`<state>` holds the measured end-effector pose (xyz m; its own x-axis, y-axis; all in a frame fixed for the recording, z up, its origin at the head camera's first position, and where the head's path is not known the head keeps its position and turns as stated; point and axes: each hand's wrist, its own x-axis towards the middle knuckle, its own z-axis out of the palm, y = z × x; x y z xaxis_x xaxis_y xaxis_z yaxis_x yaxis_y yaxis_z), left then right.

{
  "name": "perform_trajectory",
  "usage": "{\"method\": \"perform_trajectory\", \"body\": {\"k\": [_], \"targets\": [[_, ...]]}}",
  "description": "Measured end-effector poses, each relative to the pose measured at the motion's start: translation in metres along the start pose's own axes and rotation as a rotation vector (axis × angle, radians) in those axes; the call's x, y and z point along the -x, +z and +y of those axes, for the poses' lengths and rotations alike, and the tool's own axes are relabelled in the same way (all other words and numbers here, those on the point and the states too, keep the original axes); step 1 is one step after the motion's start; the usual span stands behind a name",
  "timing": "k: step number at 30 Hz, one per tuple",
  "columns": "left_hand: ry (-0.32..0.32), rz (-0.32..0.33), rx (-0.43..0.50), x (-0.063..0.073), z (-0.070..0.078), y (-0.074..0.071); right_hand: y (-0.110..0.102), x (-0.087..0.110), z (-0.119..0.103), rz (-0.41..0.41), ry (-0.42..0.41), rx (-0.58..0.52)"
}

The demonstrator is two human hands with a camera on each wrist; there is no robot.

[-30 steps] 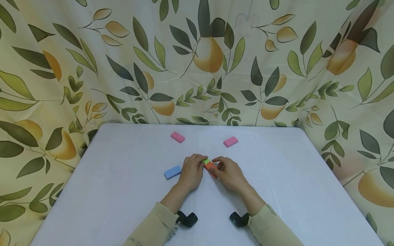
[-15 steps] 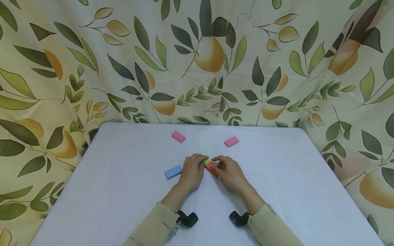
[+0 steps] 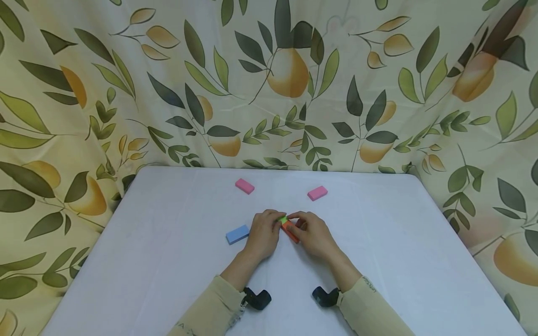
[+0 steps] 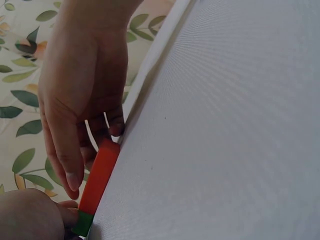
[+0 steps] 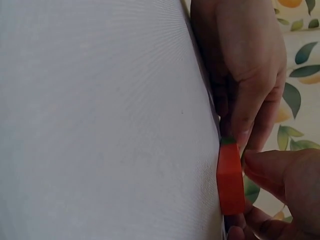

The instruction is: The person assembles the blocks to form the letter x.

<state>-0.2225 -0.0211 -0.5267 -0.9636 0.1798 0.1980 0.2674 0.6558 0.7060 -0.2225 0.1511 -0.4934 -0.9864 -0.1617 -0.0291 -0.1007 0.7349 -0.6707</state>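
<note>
An orange block and a green block lie end to end on the white table, touching each other. My left hand pinches the green block, which is mostly covered by the fingers. With thumb and fingers curled about it, my right hand holds the orange block. In the left wrist view the orange block stands on its narrow side against the cloth, the green block at its near end. The right wrist view shows the orange block beside the right thumb, with only a sliver of green beyond.
A blue block lies just left of my left hand. Two pink blocks, one at the back left and one at the back right, rest on the white table. A leaf-patterned curtain hangs behind the table.
The head view shifts very slightly. Both hands keep their hold on the green and orange blocks, and the other blocks have stayed where they were.
</note>
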Motion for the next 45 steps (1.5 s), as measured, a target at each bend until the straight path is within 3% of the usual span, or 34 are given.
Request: {"method": "perform_trajectory", "body": {"k": [45], "targets": [[-0.019, -0.013, -0.026, -0.0013, 0.002, -0.0004, 0.0046, -0.0055, 0.0081, -0.028, 0.02, -0.069]]}}
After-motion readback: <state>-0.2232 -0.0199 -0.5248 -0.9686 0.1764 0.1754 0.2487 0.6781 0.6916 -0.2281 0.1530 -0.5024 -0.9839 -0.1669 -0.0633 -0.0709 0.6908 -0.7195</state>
